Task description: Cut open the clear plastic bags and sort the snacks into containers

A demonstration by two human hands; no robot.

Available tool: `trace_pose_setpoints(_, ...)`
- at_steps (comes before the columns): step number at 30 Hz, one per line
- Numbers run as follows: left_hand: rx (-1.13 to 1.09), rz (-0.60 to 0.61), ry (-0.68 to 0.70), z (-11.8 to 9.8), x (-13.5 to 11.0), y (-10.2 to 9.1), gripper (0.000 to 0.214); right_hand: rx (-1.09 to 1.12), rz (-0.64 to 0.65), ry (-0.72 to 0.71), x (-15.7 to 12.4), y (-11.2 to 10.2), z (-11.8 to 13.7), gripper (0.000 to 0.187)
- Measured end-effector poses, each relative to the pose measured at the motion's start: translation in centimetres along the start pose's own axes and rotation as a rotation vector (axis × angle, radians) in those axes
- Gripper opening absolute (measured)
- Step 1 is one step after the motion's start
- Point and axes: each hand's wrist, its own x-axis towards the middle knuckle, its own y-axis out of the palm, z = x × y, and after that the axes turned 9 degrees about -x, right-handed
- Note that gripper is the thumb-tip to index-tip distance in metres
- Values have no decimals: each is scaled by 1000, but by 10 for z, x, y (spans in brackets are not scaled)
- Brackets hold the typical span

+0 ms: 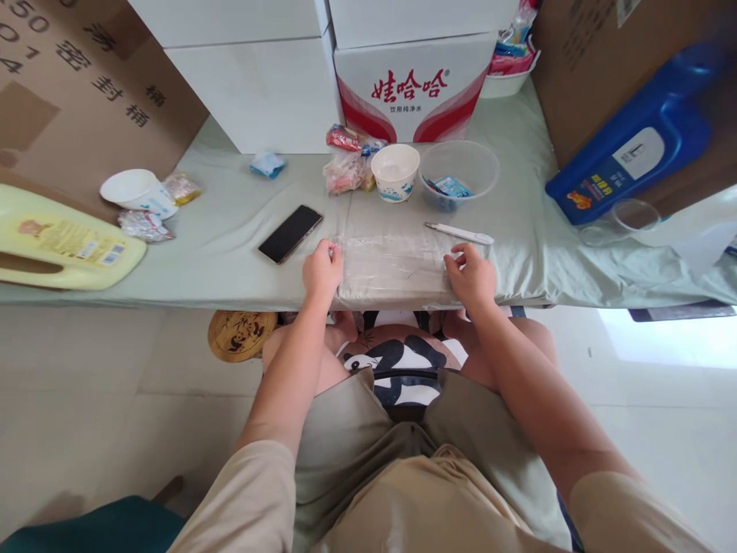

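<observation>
A clear plastic bag (394,265) lies flat along the front of the cloth-covered table, its surface creased and shiny. At its left edge, my left hand (322,270) pinches the film between thumb and curled fingers. My right hand (473,278) is at the opposite edge, fingers bent and fingertips closed on the film. Just beyond the right hand lies a white pen-like craft knife (459,233). A black phone (291,233) rests to the left of my left hand.
Behind the bag stand a paper cup (395,173) and a clear plastic bowl (461,177) with small blue packets, beside wrapped snacks (348,161). White cartons (408,92) line the back. A yellow jug (63,238) is left, a blue bottle (633,138) right.
</observation>
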Motion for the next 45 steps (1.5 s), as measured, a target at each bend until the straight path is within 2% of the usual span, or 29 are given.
trace_pose_setpoints(4,17,-24,21,5,-1,4,8,-122,-26,1,4,4,0,29)
trace_pose_setpoints(6,45,-52,71,7,-1,6,3,-162,-47,-49,4,3,2,37)
trace_pose_setpoints(9,50,-61,142,10,0,7,25,-163,-57,-192,-1,-1,2,48)
trace_pose_setpoints(13,-96,74,100,7,4,9,36,-148,92,-386,-19,-11,-1,68)
trace_pose_setpoints(15,-222,152,67,2,5,9,38,-87,161,-479,-25,-18,-2,69)
trace_pose_setpoints(17,-388,232,39,-5,4,10,42,38,107,-494,-24,-25,-2,57)
trace_pose_setpoints(19,-542,336,7,-13,1,11,44,158,-14,-416,-14,-33,-1,45)
trace_pose_setpoints(20,-598,395,-5,-17,0,11,45,192,-33,-381,-6,-36,-1,42)
trace_pose_setpoints(21,-639,452,-10,-20,-2,11,45,207,11,-366,1,-39,-1,41)
trace_pose_setpoints(22,-670,503,-8,-24,-4,12,45,203,121,-376,9,-42,-1,42)
trace_pose_setpoints(24,-729,566,-7,-30,-5,13,45,146,440,-451,16,-44,1,49)
trace_pose_setpoints(25,-765,575,-15,-33,-6,13,45,98,559,-492,15,-44,3,55)
trace_pose_setpoints(26,-806,571,-32,-36,-5,14,44,44,613,-528,10,-42,6,62)
trace_pose_setpoints(28,-888,539,-88,-41,-3,14,43,-41,539,-596,-10,-36,15,74)
trace_pose_setpoints(30,-958,502,-148,-45,0,11,45,-36,462,-693,-36,-29,22,74)
trace_pose_setpoints(32,-1020,492,-195,-45,5,7,47,48,533,-797,-55,-25,25,66)
trace_pose_setpoints(34,-1067,542,-230,-41,10,3,47,140,533,-771,-60,-25,21,52)
trace_pose_setpoints(37,-1089,707,-264,-36,13,1,45,349,414,-553,-46,-28,14,45)
trace_pose_setpoints(39,-1100,822,-260,-35,12,2,44,537,416,-419,-36,-24,17,55)
trace_pose_setpoints(43,-1166,979,-253,-45,1,7,41,788,655,-339,-36,4,38,96)
trace_pose_setpoints(45,-1199,1027,-255,-50,-5,6,42,850,747,-308,-43,15,47,103)
